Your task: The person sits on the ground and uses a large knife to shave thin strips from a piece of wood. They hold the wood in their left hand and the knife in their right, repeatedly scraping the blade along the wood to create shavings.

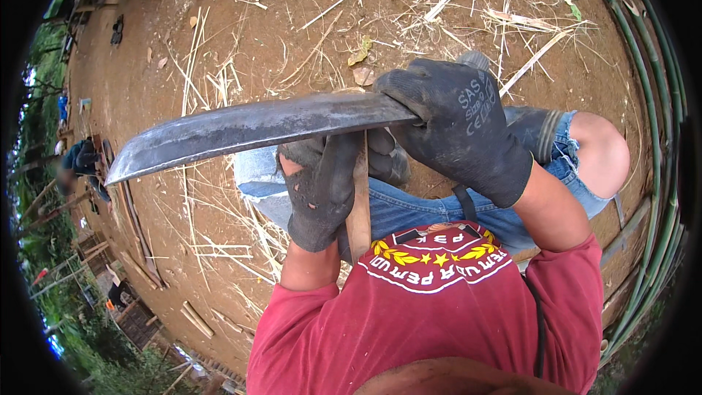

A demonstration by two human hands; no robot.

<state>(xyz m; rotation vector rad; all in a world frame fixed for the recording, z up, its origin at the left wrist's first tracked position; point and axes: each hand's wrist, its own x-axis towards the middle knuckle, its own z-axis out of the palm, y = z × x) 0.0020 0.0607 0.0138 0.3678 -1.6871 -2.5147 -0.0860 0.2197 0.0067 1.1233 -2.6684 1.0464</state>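
Observation:
My right hand (457, 124), in a dark grey work glove, grips a machete near the base of its blade. The broad, curved metal blade (256, 128) reaches out to the left, its tip well past my left hand. Just under the blade, my left hand (318, 186) is closed on a flat bamboo strip (358, 212); its glove is torn, with skin showing through. The strip runs from my lap up to the blade and seems to meet its lower edge. The blade hides whether the strip continues beyond it.
Bamboo shavings and thin slivers (219, 249) litter the brown dirt ground. Long green bamboo poles (662, 139) curve along the right side. At the far left a person (82, 161) bends near some long strips. Cut pieces (197, 320) lie at the lower left.

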